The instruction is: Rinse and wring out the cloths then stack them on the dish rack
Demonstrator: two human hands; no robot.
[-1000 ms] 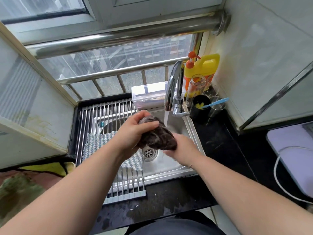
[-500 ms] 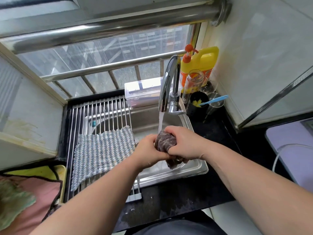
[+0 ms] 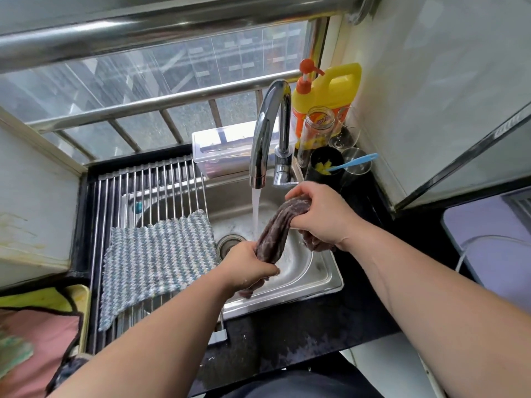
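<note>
L hand (image 3: pixel 247 266) & R hand (image 3: pixel 321 214) grip dark cloth (image 3: pixel 273 234) ends over sink (image 3: pixel 330 286) — L near front rim, R by tap (image 3: pixel 267 133).

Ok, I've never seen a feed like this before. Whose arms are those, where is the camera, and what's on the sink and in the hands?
There is no machine here: these are a person's two bare arms, and the one camera is worn on their head, looking forward and down. The left hand is the person's own left, the right hand their right. Both hands grip a dark brownish cloth, drawn out between them like a rope above the steel sink, right by the water running from the tap. To the left a dish rack of metal bars lies across the sink, with a blue-and-white cloth lying flat on it. Behind the tap stands a yellow pump bottle.
</note>
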